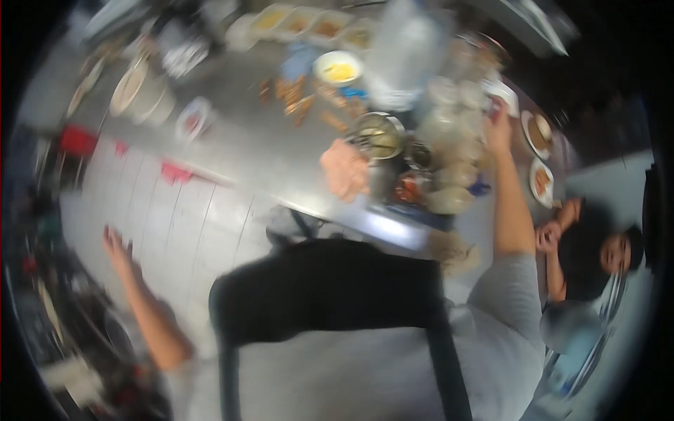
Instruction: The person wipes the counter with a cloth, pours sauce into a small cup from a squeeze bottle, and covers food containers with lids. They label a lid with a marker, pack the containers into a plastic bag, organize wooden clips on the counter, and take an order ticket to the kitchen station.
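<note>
My left hand point(118, 251) hangs out at the left over the tiled floor, fingers apart and holding nothing. At the far end of the counter, my right hand point(499, 128) is stretched out with its fingers curled around something small and reddish, too blurred to name. A white dish point(503, 94) is right beside those fingers. Left of my right forearm stand several pale, clear-looking containers point(441, 119). A metal pot point(383, 133) with utensils in it is farther left, next to a crumpled peach-coloured cloth point(344, 168).
On the steel counter point(246, 119) are a white bowl with yellow food point(338, 69), wooden pieces point(295, 95) and a white bucket point(140, 95). Two plates of food point(540, 181) stand at the right edge. A co-worker point(590, 245) in dark clothing is close by there.
</note>
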`<state>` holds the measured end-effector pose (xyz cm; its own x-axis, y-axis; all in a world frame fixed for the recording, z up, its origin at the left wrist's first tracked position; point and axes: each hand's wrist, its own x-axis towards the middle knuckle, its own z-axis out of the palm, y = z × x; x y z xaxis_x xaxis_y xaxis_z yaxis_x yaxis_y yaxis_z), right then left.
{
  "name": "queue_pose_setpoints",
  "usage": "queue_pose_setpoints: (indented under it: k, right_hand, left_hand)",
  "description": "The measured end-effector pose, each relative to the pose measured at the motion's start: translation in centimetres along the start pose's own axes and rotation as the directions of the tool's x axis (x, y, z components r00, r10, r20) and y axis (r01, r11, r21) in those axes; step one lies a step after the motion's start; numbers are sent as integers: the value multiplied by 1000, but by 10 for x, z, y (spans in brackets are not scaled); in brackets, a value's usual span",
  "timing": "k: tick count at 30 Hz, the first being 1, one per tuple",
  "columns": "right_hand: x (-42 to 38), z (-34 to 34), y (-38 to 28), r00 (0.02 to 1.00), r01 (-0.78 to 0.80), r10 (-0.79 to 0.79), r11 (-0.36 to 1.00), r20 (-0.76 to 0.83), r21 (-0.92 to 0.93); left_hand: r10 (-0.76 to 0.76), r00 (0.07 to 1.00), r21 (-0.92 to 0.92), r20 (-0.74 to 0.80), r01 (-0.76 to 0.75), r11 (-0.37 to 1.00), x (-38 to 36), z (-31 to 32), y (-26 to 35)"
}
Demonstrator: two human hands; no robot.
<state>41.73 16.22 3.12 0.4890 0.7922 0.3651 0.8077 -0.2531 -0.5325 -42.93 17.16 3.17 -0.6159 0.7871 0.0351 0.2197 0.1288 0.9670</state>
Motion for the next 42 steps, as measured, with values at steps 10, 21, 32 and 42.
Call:
queue_pose_setpoints:
  k: [10,21,32,42]
  right_hand:
    - [44,-70,16,962,55,31,951,271,-304]
    - [-211,-53,-323,581,-143,-418,792,698,594]
    - [-324,349,-37,420,549,-30,804,907,-228]
    - [-317,405,-70,456,305,-115,952,883,-34]
  left_hand:
    - [-90,989,108,-118,103,989,-56,-39,-38]
    - [147,872,118,468,-226,967,-129,-27,-145]
    - [-460,776,575,432,156,803,-241,-167,-235]
    - [-588,793,641,157,371,672,-345,-200,-220]
